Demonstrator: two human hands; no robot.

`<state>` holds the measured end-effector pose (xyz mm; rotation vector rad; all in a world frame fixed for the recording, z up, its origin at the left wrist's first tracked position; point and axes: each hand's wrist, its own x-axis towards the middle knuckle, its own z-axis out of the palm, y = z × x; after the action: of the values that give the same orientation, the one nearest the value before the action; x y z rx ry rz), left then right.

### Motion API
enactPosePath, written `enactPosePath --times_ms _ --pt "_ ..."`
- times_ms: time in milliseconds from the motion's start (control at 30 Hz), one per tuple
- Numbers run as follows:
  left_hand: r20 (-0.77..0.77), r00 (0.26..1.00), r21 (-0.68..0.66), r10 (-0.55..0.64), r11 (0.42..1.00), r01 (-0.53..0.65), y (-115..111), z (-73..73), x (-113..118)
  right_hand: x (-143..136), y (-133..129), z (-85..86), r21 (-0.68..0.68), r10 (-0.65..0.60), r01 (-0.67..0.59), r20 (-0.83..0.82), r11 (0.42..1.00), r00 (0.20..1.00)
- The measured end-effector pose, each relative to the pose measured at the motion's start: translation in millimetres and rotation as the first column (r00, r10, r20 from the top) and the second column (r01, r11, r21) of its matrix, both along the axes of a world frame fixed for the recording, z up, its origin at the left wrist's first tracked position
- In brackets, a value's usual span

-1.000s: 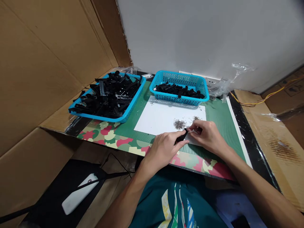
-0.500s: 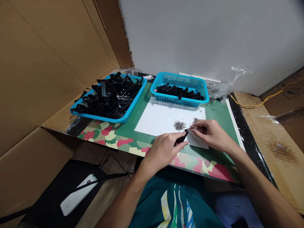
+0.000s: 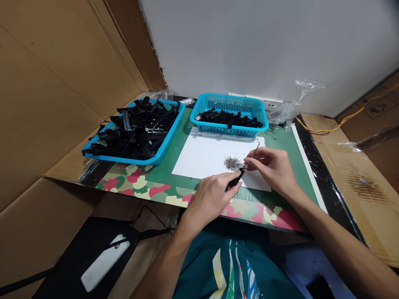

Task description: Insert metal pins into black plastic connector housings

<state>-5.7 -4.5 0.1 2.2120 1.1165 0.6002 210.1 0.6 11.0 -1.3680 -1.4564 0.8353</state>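
Note:
My left hand (image 3: 215, 191) is closed around a narrow black plastic part (image 3: 236, 179), whose far end sticks out past the fingertips. Close to that end, my right hand (image 3: 270, 166) pinches a thin metal tool (image 3: 256, 149) that slants up and away from the fingers. Its exact kind is too small to tell. Just beyond both hands, a pile of tiny metal pieces (image 3: 231, 162) lies on a white sheet (image 3: 199, 155). More tiny pieces lie near the right fingertips, partly hidden by that hand.
A wide blue tray (image 3: 160, 157) heaped with black plastic parts stands at the left. Behind the sheet is a blue perforated basket (image 3: 229, 129) holding similar parts. Cardboard (image 3: 56, 83) walls the left side, and clear plastic wrap (image 3: 288, 110) lies at the back right.
The thin tool has swung from lying nearly level, pointing left, to slanting upward in my right hand. My left hand still holds the black part. The whole view has shifted slightly.

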Motion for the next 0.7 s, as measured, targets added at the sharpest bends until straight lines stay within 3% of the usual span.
enactPosePath --times_ms 700 --pt "-0.005 0.999 -0.019 0.034 0.999 -0.034 1.6 -1.4 0.8 -11.2 -2.2 -5.7 0.156 -0.085 0.029 0.367 0.987 0.926"
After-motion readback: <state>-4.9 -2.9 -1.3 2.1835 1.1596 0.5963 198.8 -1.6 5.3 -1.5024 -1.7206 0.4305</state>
